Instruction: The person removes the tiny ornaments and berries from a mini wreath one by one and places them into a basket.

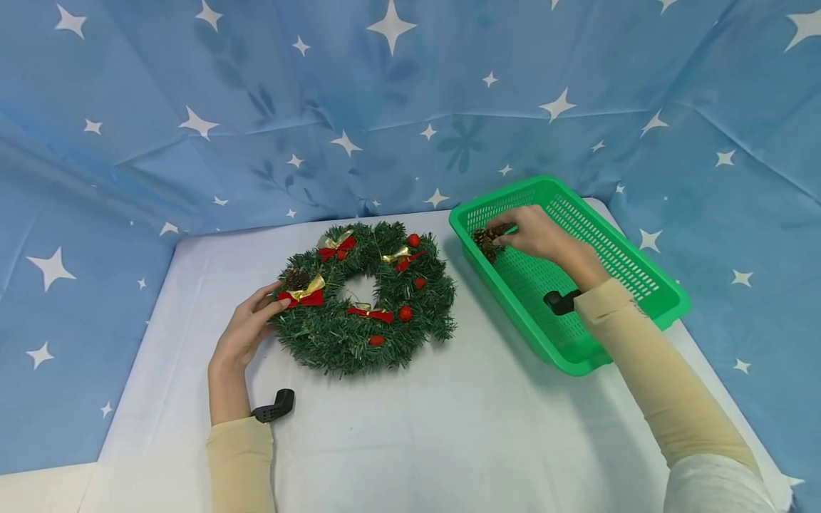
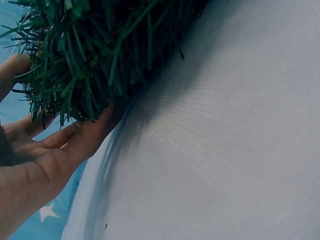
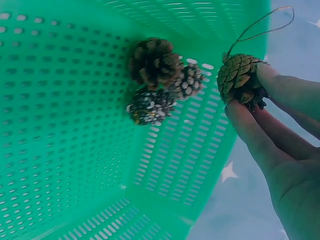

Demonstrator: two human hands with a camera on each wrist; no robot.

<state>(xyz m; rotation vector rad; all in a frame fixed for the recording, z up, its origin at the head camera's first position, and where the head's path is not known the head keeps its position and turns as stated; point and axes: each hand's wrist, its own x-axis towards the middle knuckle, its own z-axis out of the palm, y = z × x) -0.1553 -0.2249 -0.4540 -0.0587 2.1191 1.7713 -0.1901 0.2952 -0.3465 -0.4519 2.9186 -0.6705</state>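
Note:
A green wreath (image 1: 359,349) with red-and-gold bows, red berries and a brown pine cone (image 1: 296,278) lies on the white table. My left hand (image 1: 242,338) grips its left edge, thumb on top near a bow (image 1: 304,293). In the left wrist view, fingers (image 2: 87,137) reach under the needles (image 2: 100,55). Over the green basket (image 1: 532,278), my right hand (image 1: 545,234) pinches a small pine cone (image 3: 240,77) with a thin string loop (image 3: 265,31) on it. Inside the basket, a larger brown cone (image 3: 152,62) and two white-tipped cones (image 3: 150,106) sit together.
The basket stands angled at the right of the table (image 1: 398,442), close to the back edge. Blue cloth (image 1: 385,85) with white stars hangs behind and at both sides. A black wrist camera (image 1: 276,406) is on the left arm, another (image 1: 561,302) on the right.

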